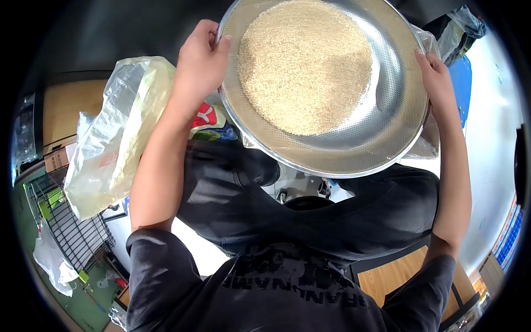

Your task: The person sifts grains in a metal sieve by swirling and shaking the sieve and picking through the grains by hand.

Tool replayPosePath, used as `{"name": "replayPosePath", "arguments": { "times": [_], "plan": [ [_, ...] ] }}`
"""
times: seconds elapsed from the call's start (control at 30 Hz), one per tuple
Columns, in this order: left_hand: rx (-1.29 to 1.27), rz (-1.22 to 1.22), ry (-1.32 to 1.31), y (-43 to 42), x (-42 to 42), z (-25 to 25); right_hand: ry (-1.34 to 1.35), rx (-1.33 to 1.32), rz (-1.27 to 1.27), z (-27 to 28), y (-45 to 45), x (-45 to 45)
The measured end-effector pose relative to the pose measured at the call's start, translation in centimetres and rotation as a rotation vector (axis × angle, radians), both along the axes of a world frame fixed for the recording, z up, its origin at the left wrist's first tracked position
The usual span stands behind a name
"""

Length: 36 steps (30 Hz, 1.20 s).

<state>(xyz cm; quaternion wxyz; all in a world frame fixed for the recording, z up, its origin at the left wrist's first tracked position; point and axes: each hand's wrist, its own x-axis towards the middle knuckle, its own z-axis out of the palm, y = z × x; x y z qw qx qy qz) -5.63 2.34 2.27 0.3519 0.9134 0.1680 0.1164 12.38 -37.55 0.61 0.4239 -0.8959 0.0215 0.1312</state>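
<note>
A large round metal sieve (332, 155) with perforated walls is held up in front of me, over my knees. Inside it lies a wide heap of small pale-tan grains (307, 69), gathered toward the left and far side; the bare shiny bottom shows at the right. My left hand (203, 62) is closed on the sieve's left rim. Gripping the opposite rim is my right hand (436, 77), its thumb over the edge. The fingers under the rim are partly hidden. What kind of grain it is, I cannot tell.
A translucent yellowish plastic bag (124, 127) stands beside my left forearm. A colourful red and green package (207, 120) shows below the sieve. At left is a black wire rack (69, 205) with a white bag (52, 257). A dark plastic bag (462, 33) lies far right.
</note>
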Motion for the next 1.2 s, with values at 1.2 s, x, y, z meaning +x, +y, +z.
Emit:
{"name": "replayPosePath", "arguments": {
  "times": [1.2],
  "plan": [
    [-0.184, 0.066, -0.134, -1.7, -0.4, 1.7, -0.049, -0.158, 0.189, -1.4, 0.0, 0.5]
  ]
}}
